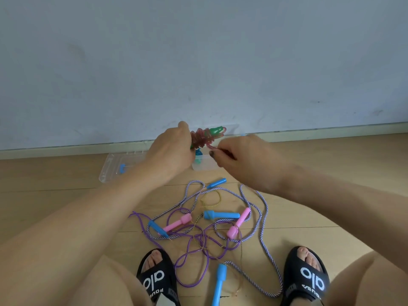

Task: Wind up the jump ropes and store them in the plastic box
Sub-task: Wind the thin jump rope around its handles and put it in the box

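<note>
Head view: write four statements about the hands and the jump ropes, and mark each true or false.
1. The left hand grips a red rope bundle wound round green handles. True.
2. The right hand is open and idle. False: it pinches the red rope's loose end.
3. Every rope is already wound. False: the striped rope and the purple rope lie tangled on the floor.
4. Two pink handles lie among the tangle. True.

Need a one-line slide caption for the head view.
Left hand holds green-handled red rope bundle, right hand pinches its end; tangled ropes on floor.
</note>
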Demonstrator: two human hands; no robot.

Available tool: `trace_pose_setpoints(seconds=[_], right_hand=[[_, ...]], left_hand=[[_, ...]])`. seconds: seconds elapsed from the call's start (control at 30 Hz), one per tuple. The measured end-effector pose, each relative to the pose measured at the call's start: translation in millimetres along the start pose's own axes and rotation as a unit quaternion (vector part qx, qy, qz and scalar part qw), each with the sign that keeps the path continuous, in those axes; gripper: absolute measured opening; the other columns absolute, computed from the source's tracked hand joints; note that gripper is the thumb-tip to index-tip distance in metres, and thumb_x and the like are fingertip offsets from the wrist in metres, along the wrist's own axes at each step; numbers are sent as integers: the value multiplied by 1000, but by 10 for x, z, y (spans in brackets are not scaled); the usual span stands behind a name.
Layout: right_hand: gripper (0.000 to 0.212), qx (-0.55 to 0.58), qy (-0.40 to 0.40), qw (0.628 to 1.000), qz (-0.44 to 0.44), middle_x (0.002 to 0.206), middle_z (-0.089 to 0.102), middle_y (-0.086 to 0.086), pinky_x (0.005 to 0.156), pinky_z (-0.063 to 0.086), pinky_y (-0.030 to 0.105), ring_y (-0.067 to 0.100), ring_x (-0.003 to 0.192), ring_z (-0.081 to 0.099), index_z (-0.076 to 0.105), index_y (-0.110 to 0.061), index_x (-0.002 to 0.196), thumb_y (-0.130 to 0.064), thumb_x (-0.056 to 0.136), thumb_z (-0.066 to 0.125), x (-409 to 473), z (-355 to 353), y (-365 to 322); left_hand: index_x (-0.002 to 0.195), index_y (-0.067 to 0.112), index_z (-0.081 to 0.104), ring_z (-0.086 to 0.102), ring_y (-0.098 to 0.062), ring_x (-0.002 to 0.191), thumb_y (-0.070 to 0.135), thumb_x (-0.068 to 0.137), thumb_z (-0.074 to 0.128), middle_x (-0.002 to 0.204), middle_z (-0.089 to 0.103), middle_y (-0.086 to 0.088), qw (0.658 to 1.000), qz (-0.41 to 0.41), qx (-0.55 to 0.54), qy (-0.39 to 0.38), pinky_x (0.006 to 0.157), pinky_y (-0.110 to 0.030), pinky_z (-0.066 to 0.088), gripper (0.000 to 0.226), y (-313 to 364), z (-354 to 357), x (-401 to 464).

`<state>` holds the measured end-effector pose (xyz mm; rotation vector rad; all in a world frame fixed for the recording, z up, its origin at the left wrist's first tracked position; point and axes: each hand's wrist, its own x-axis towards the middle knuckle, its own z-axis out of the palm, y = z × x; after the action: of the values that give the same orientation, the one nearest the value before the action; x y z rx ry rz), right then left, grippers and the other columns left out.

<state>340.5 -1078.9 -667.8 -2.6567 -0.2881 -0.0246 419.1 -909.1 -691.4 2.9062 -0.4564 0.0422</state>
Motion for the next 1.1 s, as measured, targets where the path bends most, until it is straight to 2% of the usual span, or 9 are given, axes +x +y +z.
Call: trace_pose_setpoints(seconds=[0.1, 0.23, 0.4, 0.47, 0.53, 0.7, 0.8, 0.9, 1.1], right_hand=[[47, -59, 55, 995, -55, 51, 41, -2, 49, 28, 34, 15, 50, 38, 37, -21, 58, -44, 98, 47, 35, -152, 25], [47, -43, 101, 991, -78, 48, 38, -3, 49, 24, 32, 16, 49, 35, 38, -22, 56, -43, 95, 52, 159, -258, 125], [47, 117, 37, 992, -25, 56, 40, -4, 48, 33, 19, 10, 48, 37, 45, -14, 63, -45, 97, 53, 299, -318, 328], [43, 220, -19, 975, 16, 66, 50, -1, 49, 43, 15, 6, 51, 48, 51, -11, 69, -42, 99, 52, 299, -300, 335], [40, 300, -64, 951, 41, 71, 56, 1, 52, 53, 24, 12, 60, 57, 57, -8, 77, -40, 101, 49, 289, -252, 316], [38, 420, -46, 902, 90, 63, 59, -5, 48, 49, 23, 11, 52, 57, 61, -1, 87, -35, 101, 51, 271, -161, 250], [35, 464, -61, 877, 111, 63, 60, 0, 50, 49, 24, 14, 51, 55, 61, -6, 82, -32, 102, 50, 277, -126, 200], [32, 486, -95, 859, 127, 67, 59, 1, 53, 49, 24, 14, 58, 55, 61, -11, 78, -30, 101, 50, 282, -126, 187], [26, 567, -150, 793, 166, 70, 61, -5, 55, 49, 17, 4, 60, 57, 67, -16, 76, -27, 97, 57, 277, -179, 181]], left_hand=[[98, 13, 29, 48, -31, 63, 13, 87, 56, 73, 50, -7, 997, 33, 64, 20, 51, -34, 32, 29, 20, -3, -28], [116, 21, 40, 56, -35, 74, 17, 89, 53, 78, 44, -3, 985, 123, 119, 17, 59, -37, 40, 30, 195, -8, -92], [123, 30, 42, 53, -29, 76, 27, 90, 56, 81, 46, 2, 978, 184, 88, 31, 60, -35, 36, 36, 267, -97, -138], [115, 30, 43, 50, -26, 75, 32, 89, 59, 81, 48, 4, 982, 181, 42, 11, 60, -35, 37, 31, 274, -101, -184], [109, 31, 43, 54, -25, 75, 42, 87, 61, 78, 50, 5, 984, 179, -6, -7, 59, -35, 41, 30, 292, -100, -236], [99, 42, 38, 53, -9, 73, 80, 73, 49, 75, 53, 10, 984, 171, -57, -12, 59, -31, 39, 47, 300, -194, -304], [93, 46, 33, 53, -12, 71, 79, 79, 38, 72, 53, 8, 978, 192, -76, 6, 58, -31, 39, 35, 278, -223, -293], [101, 34, 45, 52, -14, 70, 73, 85, 32, 73, 55, 7, 973, 219, -63, 41, 61, -35, 44, 44, 237, -208, -275], [111, 30, 40, 49, -16, 64, 62, 89, 41, 75, 57, 4, 955, 235, -180, 13, 60, -31, 40, 39, 170, -273, -249]])
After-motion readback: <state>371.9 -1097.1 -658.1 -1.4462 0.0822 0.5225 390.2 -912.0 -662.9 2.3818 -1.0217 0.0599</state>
